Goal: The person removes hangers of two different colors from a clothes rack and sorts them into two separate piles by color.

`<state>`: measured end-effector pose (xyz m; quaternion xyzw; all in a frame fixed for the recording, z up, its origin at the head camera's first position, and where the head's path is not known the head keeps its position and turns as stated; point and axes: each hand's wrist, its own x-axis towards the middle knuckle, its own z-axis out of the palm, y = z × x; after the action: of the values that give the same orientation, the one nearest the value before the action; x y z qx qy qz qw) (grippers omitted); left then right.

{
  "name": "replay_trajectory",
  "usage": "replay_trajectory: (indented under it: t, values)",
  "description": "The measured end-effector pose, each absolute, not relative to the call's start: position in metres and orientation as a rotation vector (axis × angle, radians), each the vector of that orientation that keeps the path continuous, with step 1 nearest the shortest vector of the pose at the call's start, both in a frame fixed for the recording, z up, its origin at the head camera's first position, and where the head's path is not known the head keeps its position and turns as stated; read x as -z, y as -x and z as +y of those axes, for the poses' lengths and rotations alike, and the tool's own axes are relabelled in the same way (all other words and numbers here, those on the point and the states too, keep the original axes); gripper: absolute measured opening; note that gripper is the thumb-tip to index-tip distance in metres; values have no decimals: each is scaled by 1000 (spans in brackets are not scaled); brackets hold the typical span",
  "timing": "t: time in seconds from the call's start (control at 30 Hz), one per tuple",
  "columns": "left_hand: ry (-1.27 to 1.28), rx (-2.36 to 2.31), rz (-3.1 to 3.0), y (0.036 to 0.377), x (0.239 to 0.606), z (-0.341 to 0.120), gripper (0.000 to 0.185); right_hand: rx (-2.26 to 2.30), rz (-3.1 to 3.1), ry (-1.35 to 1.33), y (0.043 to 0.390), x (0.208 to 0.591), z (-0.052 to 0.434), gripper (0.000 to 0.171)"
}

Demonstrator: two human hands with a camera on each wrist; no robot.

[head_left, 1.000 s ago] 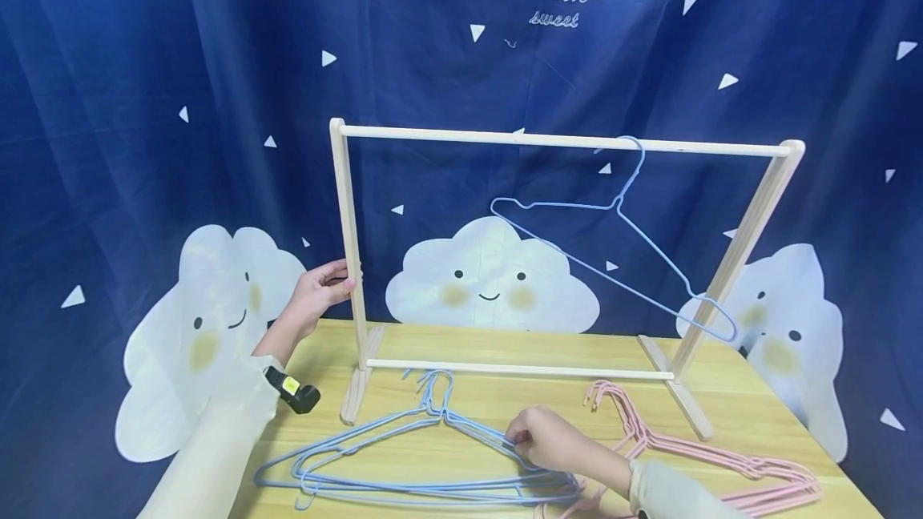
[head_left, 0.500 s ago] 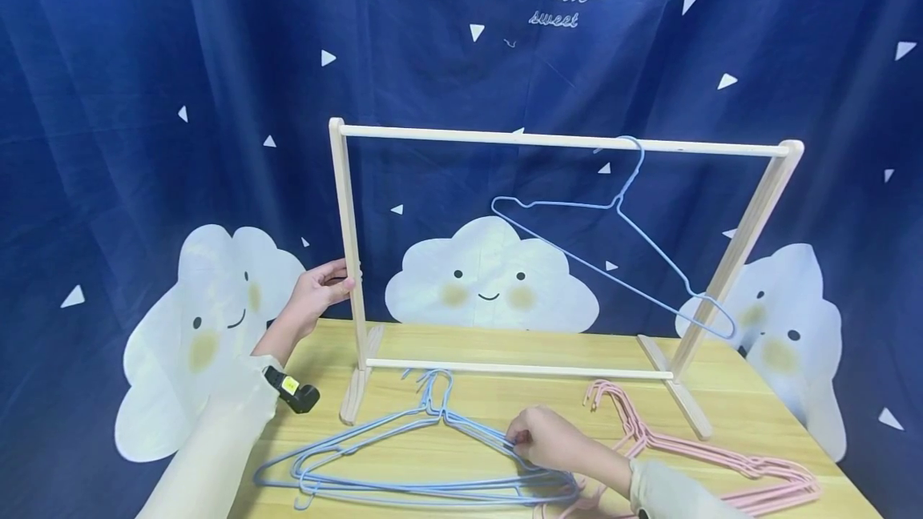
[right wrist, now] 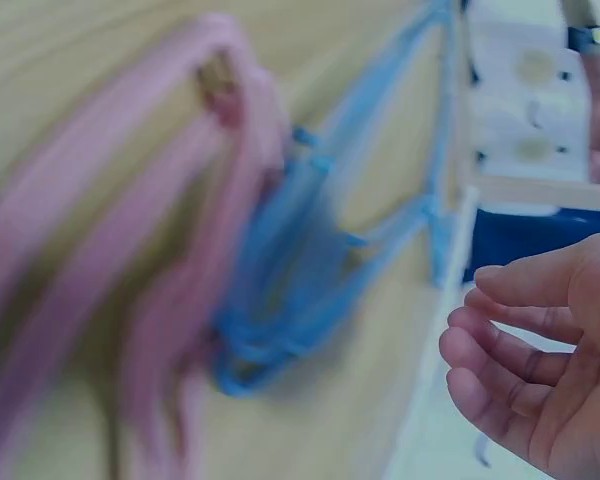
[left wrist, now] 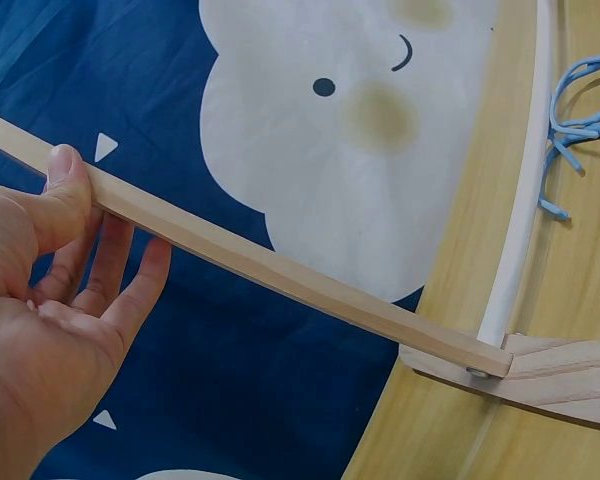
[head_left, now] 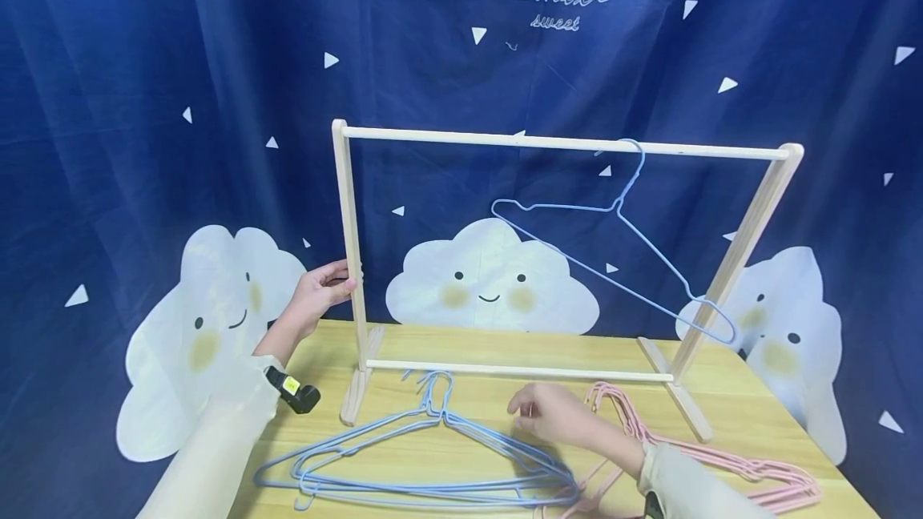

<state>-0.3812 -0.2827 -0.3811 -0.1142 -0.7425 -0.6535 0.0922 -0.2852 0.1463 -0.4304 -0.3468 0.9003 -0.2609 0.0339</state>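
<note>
Dark blue curtain (head_left: 144,102) printed with smiling clouds hangs behind a wooden bench (head_left: 750,415) that carries a small wooden clothes rack (head_left: 562,141). One blue hanger (head_left: 620,207) hangs on the rack's top rail, towards its right post and tilted against it. In front of the rack's lower rail lie a stack of blue hangers (head_left: 425,455) and, to its right, a stack of pink hangers (head_left: 721,463), the two overlapping at their near ends.

The left hand (head_left: 320,291) grips the rack's left post, thumb in front and fingers behind, as the left wrist view (left wrist: 50,260) confirms. The right hand (head_left: 551,415) hovers above the gap between the two stacks, in front of the lower rail; its grip is relaxed, fingers loosely curved and holding nothing, as the right wrist view (right wrist: 540,360) shows, though that view is blurred.

Judged risk: the stacked hangers interlock, so lifting one by its hook may drag its neighbours or snag a pink one. The hung hanger, sitting askew, could slip if the rack is jolted.
</note>
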Motion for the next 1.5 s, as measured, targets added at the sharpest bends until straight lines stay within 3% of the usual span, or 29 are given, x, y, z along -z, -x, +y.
replay_trajectory:
  t: [0.53,0.83,1.3,1.5]
  values:
    - [326,1937,-2215,379,379,-282,55,1117,3107,1094,298,318,189,13]
    - [318,1936,-2216,379,379,-281,55,1389,3402,1041,291,274,230,20]
    - [322,1924,-2226,377,377,-281,55,1479,3569,508,291,280,283,33]
    - [324,1934,-2219,379,379,-282,54,1474,3506,476,292,288,295,32]
